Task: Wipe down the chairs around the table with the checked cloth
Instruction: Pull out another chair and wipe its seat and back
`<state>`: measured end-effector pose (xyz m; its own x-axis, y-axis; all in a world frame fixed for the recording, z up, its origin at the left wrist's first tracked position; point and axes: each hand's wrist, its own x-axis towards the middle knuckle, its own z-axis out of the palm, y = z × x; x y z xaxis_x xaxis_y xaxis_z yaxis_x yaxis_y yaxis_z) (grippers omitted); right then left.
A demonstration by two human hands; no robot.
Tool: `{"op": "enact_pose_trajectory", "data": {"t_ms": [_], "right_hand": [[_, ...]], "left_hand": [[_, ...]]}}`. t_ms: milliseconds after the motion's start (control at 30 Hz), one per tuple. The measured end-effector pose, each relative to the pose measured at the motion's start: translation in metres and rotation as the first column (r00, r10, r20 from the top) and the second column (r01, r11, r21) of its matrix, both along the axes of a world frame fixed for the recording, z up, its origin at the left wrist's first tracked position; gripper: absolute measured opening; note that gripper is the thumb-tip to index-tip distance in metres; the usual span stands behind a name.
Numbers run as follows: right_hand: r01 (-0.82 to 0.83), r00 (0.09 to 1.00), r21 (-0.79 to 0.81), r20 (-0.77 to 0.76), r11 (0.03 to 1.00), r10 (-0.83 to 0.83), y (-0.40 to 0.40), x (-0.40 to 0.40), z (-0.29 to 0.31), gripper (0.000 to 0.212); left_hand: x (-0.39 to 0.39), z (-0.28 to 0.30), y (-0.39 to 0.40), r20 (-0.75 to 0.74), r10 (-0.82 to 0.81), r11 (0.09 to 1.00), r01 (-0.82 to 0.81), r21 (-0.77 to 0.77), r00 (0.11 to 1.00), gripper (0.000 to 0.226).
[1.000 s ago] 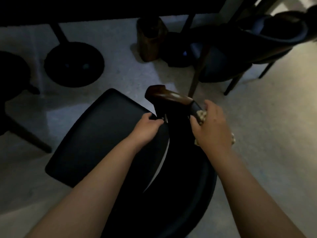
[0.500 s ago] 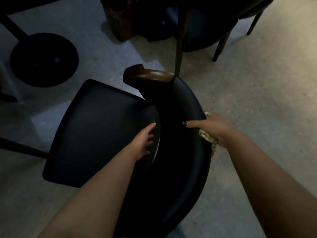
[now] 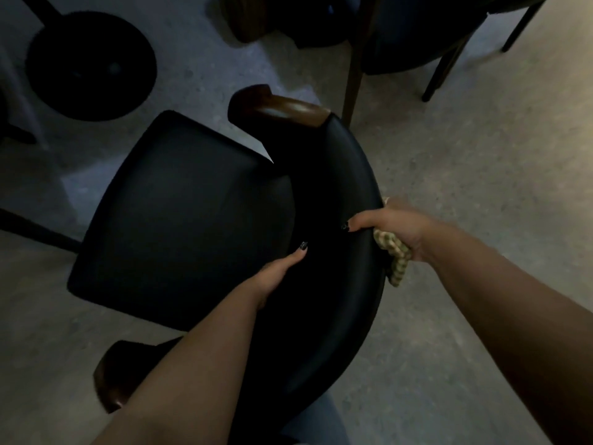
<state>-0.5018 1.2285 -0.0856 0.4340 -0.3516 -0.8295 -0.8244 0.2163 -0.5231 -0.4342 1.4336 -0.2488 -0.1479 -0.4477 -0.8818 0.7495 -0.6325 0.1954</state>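
A black padded chair point(image 3: 179, 220) with a curved backrest point(image 3: 337, 252) and brown wooden arm ends stands below me. My right hand point(image 3: 394, 229) grips the checked cloth point(image 3: 396, 256) against the outer side of the backrest, thumb lying over the top edge. The cloth hangs partly below the hand, most of it hidden. My left hand point(image 3: 276, 274) rests with straight fingers on the inner face of the backrest, just above the seat.
A round black table base point(image 3: 91, 65) sits on the floor at the upper left. A second dark chair point(image 3: 417, 36) with wooden legs stands at the upper right. A brown wooden block point(image 3: 250, 24) is at the top middle. Grey floor lies to the right.
Both hands have slid along the backrest away from the wooden arm end, toward me. My view has tilted further down, so the near arm end now shows.
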Motion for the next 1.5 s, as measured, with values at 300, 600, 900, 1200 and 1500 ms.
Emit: {"op": "enact_pose_trajectory", "data": {"t_ms": [300,600,900,1200,1500], "right_hand": [[0.122,0.988,0.07,0.087,0.99,-0.128,0.013,0.023,0.007,0.013],[0.298,0.95,0.077,0.073,0.951,-0.304,0.049,0.085,0.018,0.016],[0.38,0.915,0.04,0.132,0.924,-0.382,0.119,0.206,0.053,0.028],[0.401,0.904,0.037,0.147,0.915,-0.402,0.134,0.295,0.048,0.007],[0.439,0.874,0.006,0.232,0.899,-0.428,0.153,0.346,0.028,0.012]], "left_hand": [[0.053,0.017,0.013,0.225,-0.093,0.988,0.061,0.145,0.97,0.101],[0.156,0.034,0.032,0.226,-0.342,0.937,0.313,0.156,0.912,0.118],[0.296,0.075,0.078,0.085,-0.497,0.867,0.499,-0.005,0.864,0.073],[0.387,0.066,0.088,0.029,-0.514,0.858,0.514,-0.006,0.858,0.067],[0.44,0.046,0.096,0.075,-0.48,0.877,0.48,0.013,0.874,0.079]]}}
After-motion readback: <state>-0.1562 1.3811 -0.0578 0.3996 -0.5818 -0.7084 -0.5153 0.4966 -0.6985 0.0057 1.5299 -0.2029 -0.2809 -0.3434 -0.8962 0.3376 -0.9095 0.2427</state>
